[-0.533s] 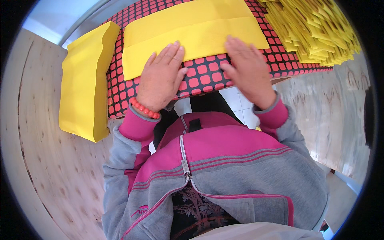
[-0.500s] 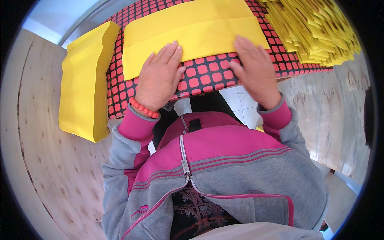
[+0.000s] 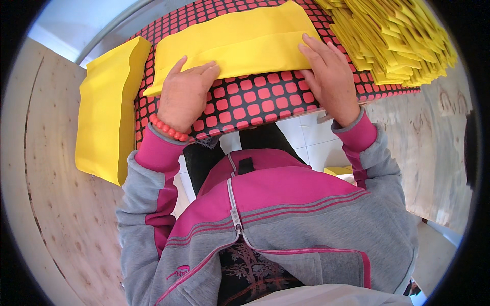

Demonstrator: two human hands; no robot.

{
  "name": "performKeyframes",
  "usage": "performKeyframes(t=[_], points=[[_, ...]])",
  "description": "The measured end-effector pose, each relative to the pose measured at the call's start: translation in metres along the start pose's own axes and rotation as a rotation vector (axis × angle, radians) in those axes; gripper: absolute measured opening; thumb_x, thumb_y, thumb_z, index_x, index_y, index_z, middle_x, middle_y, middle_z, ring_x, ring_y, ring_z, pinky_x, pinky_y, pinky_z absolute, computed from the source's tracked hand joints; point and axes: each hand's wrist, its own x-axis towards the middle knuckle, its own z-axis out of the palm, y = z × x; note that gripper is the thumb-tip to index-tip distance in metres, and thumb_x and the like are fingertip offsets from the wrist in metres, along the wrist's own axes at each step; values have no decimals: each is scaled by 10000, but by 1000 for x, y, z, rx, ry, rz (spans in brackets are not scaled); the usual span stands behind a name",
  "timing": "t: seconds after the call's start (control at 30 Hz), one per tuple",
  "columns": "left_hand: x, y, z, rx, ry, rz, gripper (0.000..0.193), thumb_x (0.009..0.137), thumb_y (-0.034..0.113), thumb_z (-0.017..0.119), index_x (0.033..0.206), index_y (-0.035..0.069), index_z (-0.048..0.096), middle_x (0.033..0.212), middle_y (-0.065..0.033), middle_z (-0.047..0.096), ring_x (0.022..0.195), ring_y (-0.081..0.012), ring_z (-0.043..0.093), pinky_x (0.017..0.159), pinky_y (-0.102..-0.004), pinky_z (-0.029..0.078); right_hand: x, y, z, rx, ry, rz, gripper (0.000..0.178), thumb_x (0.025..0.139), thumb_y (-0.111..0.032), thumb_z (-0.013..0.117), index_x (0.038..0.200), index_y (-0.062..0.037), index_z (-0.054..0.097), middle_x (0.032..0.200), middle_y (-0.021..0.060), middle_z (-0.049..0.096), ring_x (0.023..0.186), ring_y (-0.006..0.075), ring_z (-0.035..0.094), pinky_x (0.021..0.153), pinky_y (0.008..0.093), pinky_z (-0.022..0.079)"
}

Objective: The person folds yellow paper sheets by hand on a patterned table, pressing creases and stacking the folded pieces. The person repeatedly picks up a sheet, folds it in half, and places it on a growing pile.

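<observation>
A long yellow folded cloth (image 3: 240,48) lies across the table with a folded strip along its near side. My left hand (image 3: 186,92), a red bead bracelet at its wrist, is at the left part of the near edge. Its bent fingers close over that edge, one finger standing apart; the thumb's grip is partly hidden. At the cloth's right end rests my right hand (image 3: 329,76), fingers stretched out and apart over the corner, with the thumb beside the near edge.
A red-and-black patterned tablecloth (image 3: 250,102) covers the table. Another yellow folded piece (image 3: 104,109) hangs over the left edge onto a wooden board (image 3: 66,204). Many yellow folded pieces (image 3: 393,41) are piled at the far right. Pale wood panelling (image 3: 413,148) stands at right.
Both hands lay flat on the cloth; now the left has shifted left with bent fingers, and the right is at the end corner. The cloth's near left edge has lifted and looks folded over.
</observation>
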Motion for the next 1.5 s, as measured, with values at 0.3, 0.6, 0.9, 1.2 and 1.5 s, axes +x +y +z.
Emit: performKeyframes(t=[0.3, 0.6, 0.9, 1.2, 1.5], points=[[-4, -38, 8, -159, 60, -17, 430, 861, -83, 561, 1197, 133, 720, 1216, -63, 741, 1225, -262, 661, 1223, -566, 251, -10, 22, -13, 24, 34, -219, 242, 833, -61, 655, 1074, -56, 679, 1077, 93, 723, 991, 291, 702, 891, 417, 570], [-2, -46, 40, 4, 142, -249, 464, 894, 30, 576, 1341, 136, 646, 1432, -171, 590, 1353, -331, 543, 1188, -583, 300, -43, -89, -32, 324, 5, -304, 231, 791, -112, 706, 1018, -67, 690, 956, 60, 679, 835, 226, 684, 743, 353, 557], [-108, 59, -37, -1766, -143, -973, 464, 1072, 383, 521, 1314, -5, 597, 1133, -157, 736, 1049, -235, 727, 903, -348, 581, -16, -141, -26, 341, 45, -244, 126, 759, -165, 635, 855, -94, 593, 763, 37, 500, 663, 198, 580, 629, 345, 488], [-101, 77, -17, -2040, -208, -966, 353, 1043, 201, 576, 1353, 31, 559, 1186, -72, 697, 1024, -172, 708, 875, -319, 588, -15, -174, -43, 367, -141, -357, 240, 793, -173, 704, 1003, -73, 647, 862, 65, 596, 840, 243, 665, 803, 370, 544], [-132, 34, -37, -2137, -199, -909, 490, 1000, 59, 593, 1460, -50, 461, 1381, -172, 626, 1240, -252, 649, 1074, -381, 526, -1, -37, -64, 82, -130, -178, 635, 730, -130, 831, 1323, -71, 613, 1319, 150, 639, 1231, 338, 601, 1015, 434, 489]])
